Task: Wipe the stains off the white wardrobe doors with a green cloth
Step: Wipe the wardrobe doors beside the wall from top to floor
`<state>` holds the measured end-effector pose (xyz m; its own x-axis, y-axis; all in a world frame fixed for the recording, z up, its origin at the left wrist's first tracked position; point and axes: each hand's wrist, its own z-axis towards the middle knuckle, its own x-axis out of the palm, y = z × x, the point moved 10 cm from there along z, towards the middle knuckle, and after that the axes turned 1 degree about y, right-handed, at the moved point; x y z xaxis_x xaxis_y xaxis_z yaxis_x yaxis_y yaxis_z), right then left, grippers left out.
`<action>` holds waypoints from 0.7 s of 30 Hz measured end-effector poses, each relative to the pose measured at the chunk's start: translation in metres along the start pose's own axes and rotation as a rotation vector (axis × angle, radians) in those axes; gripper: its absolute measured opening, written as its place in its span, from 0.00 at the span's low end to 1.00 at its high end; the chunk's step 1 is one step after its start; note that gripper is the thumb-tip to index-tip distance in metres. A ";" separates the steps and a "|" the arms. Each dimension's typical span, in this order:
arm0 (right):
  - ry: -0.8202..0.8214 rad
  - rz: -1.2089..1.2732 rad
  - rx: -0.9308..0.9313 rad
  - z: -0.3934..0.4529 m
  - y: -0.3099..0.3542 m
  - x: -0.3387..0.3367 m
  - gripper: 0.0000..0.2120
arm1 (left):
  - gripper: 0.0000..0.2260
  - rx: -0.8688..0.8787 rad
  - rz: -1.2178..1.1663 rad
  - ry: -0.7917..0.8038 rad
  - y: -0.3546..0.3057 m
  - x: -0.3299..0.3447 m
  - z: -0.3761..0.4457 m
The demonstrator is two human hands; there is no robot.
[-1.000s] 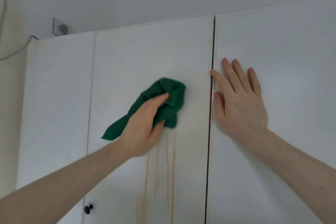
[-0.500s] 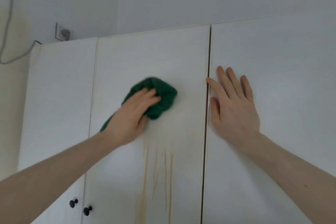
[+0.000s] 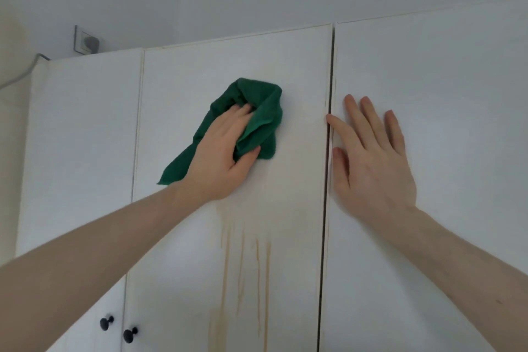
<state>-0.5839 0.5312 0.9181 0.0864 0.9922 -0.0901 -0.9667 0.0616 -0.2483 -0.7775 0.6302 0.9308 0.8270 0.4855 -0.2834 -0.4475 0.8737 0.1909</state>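
Left hand (image 3: 221, 156) presses crumpled green cloth (image 3: 264, 111)

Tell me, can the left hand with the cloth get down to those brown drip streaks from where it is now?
Probably yes. The left hand presses the green cloth on the middle door, and the drip streaks run just below its wrist with nothing between.

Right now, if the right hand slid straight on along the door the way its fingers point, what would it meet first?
Nothing, as far as this view shows. The right hand lies flat on the right wardrobe door, fingers pointing up; only bare panel lies ahead until the door's top edge.
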 end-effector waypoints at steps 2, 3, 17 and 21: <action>0.010 -0.005 0.000 0.000 0.000 0.001 0.25 | 0.23 0.029 0.011 0.014 -0.005 0.009 -0.021; 0.013 -0.008 0.002 0.000 -0.001 0.002 0.25 | 0.23 0.053 0.017 0.039 -0.008 0.015 -0.033; 0.021 0.005 0.003 0.000 0.000 0.000 0.25 | 0.22 0.275 0.075 0.273 -0.026 0.046 -0.134; 0.026 0.017 0.001 0.001 0.000 0.000 0.25 | 0.22 0.127 0.056 0.014 -0.016 0.001 -0.060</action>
<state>-0.5842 0.5312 0.9191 0.0765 0.9899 -0.1190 -0.9683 0.0453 -0.2456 -0.7896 0.6185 0.8710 0.7969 0.5344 -0.2817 -0.4454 0.8348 0.3237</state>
